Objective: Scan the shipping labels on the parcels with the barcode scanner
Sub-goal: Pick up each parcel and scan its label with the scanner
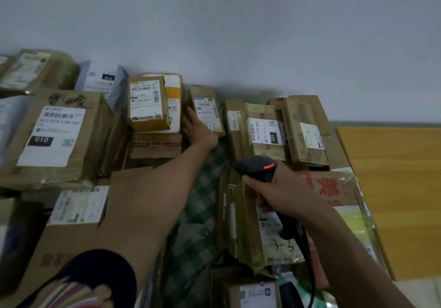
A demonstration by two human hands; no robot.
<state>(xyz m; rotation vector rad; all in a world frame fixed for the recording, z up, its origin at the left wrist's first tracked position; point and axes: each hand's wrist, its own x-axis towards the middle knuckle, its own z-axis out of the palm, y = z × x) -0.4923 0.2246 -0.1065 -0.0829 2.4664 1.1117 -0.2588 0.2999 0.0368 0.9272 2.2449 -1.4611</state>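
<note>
Nearest the lens, at 7 o'clock, a dark sleeve (95,272) with striped cloth beneath it leads into the left forearm, which stretches up toward 12 o'clock. At 9 o'clock sits a large cardboard box (59,138) whose white label reads 010. Just right of it, at 11 o'clock, a small yellow-taped carton (148,103) rests on top of a taped box. The left hand (198,129) lies with its fingers (191,114) spread flat against the left side of a small brown parcel (207,110), touching it beside its shipping label (206,108); the hand is released, not gripping. Green checked cloth (202,212) shows between the stacks at 6 o'clock. At 3 o'clock a parcel marked 231 (265,133) lies among others. The right hand (286,188) is clenched round the handle of the black barcode scanner (259,166), its red light lit, its head pointing toward 11 o'clock.
</note>
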